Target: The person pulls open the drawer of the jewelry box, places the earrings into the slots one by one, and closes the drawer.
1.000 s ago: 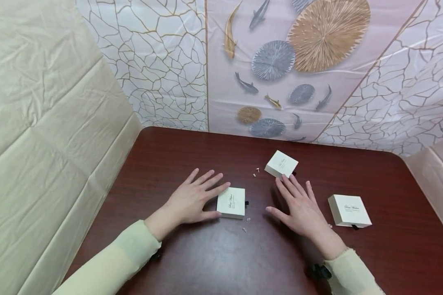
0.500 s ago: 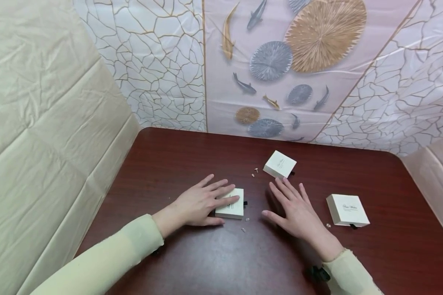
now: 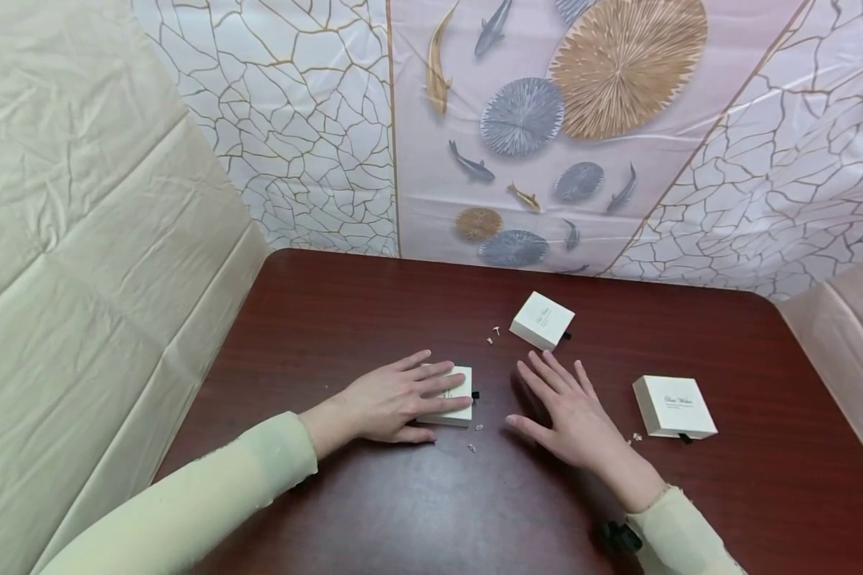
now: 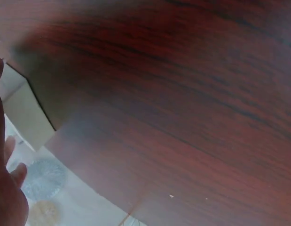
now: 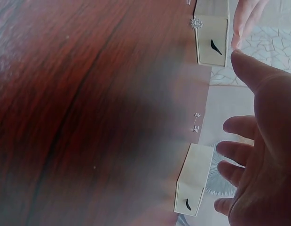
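Observation:
My left hand (image 3: 395, 399) lies with spread, straight fingers over a small white box (image 3: 463, 373), covering much of its lid. A black pull tab sticks out of that box's right side. In the left wrist view, the edge of my left hand (image 4: 9, 193) appears beside the box wall (image 4: 30, 113). My right hand (image 3: 575, 419), holding nothing, has its fingers spread and its fingertips just on the near side of a second white box (image 3: 542, 321). Small shiny earrings (image 3: 471, 448) lie beside the first box; one snowflake-shaped stud (image 5: 196, 23) shows in the right wrist view.
A third white box (image 3: 676, 407) with printed script stands on the right of the dark red-brown table (image 3: 331, 311), small earrings (image 3: 637, 437) at its left. Two tiny studs (image 3: 493, 335) lie left of the back box. Patterned cloth (image 3: 295, 120) hangs behind the table.
The left hand has shifted right, from the box's left edge to over its lid. The right hand has drawn back slightly from the back box. The head view has turned a little.

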Demonstrator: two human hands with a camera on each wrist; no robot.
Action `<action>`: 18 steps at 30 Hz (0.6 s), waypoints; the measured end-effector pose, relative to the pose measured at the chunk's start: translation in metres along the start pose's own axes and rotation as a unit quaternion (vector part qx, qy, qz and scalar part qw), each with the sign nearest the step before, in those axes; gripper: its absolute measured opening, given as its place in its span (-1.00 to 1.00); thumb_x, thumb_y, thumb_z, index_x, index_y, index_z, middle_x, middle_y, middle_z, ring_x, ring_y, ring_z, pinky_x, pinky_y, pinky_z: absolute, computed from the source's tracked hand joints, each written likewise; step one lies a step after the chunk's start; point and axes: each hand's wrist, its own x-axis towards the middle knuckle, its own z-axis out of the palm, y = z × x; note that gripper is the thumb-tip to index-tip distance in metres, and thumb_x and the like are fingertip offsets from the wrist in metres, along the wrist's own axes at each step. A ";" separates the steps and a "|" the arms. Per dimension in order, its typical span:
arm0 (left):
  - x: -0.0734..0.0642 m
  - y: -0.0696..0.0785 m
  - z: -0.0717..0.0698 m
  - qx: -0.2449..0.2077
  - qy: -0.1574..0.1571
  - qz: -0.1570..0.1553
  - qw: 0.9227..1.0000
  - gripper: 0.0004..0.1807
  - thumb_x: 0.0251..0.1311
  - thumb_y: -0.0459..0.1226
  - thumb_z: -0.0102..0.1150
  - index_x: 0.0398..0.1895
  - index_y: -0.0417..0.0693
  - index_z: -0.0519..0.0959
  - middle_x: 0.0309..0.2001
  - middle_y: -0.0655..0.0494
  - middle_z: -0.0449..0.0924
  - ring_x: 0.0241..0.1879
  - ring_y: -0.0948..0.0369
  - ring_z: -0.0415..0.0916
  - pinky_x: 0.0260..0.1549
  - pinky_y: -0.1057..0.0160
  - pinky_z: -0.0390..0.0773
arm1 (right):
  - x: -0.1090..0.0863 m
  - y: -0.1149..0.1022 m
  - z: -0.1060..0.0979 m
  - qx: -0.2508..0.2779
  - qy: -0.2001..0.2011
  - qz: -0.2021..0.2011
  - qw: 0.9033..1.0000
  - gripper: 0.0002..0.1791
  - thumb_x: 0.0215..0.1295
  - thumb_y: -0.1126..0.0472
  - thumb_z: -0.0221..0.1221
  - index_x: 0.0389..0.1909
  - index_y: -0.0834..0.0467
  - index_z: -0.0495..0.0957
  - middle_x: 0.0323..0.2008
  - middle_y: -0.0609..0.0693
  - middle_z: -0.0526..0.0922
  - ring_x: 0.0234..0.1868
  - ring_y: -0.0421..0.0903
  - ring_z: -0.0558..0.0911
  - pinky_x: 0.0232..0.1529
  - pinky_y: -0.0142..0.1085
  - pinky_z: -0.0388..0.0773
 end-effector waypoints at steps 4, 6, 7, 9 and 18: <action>0.001 -0.002 0.004 0.004 0.033 0.031 0.999 -0.29 0.53 0.22 0.09 0.64 0.25 0.37 0.60 0.05 0.34 0.61 0.02 0.23 0.60 -0.05 0.18 | 0.001 -0.001 0.000 0.006 -0.003 -0.002 1.000 -0.13 0.38 -0.16 0.39 0.57 0.20 0.40 0.58 0.27 0.32 0.63 0.29 0.21 0.55 0.43 -0.03; 0.001 -0.003 0.005 0.007 0.043 0.041 0.998 -0.31 0.53 0.21 0.10 0.62 0.23 0.39 0.59 0.04 0.36 0.60 0.02 0.25 0.59 -0.04 0.20 | 0.001 -0.001 0.000 0.008 -0.008 0.001 1.000 -0.12 0.38 -0.17 0.38 0.57 0.20 0.39 0.59 0.27 0.31 0.64 0.28 0.20 0.56 0.43 -0.04; 0.001 -0.004 0.006 0.009 0.046 0.045 0.998 -0.31 0.53 0.21 0.10 0.61 0.23 0.40 0.59 0.04 0.37 0.60 0.02 0.25 0.59 -0.04 0.22 | 0.002 -0.001 0.000 0.008 -0.010 0.002 1.000 -0.12 0.38 -0.17 0.38 0.57 0.21 0.39 0.59 0.27 0.31 0.64 0.28 0.19 0.56 0.42 -0.05; 0.001 -0.005 0.008 0.014 0.049 0.051 0.997 -0.32 0.53 0.20 0.10 0.61 0.22 0.41 0.58 0.03 0.38 0.60 0.02 0.26 0.57 -0.04 0.24 | 0.002 -0.001 0.000 0.007 -0.013 0.004 1.000 -0.12 0.39 -0.17 0.38 0.57 0.20 0.39 0.60 0.26 0.30 0.65 0.27 0.18 0.56 0.42 -0.05; 0.001 -0.006 0.014 -0.007 0.057 0.053 0.997 -0.38 0.56 0.11 0.12 0.59 0.18 0.44 0.57 0.01 0.38 0.59 0.01 0.28 0.54 0.01 0.31 | 0.003 0.000 0.001 0.010 -0.015 0.004 1.000 -0.13 0.38 -0.16 0.38 0.56 0.21 0.40 0.59 0.27 0.31 0.65 0.27 0.18 0.57 0.41 -0.06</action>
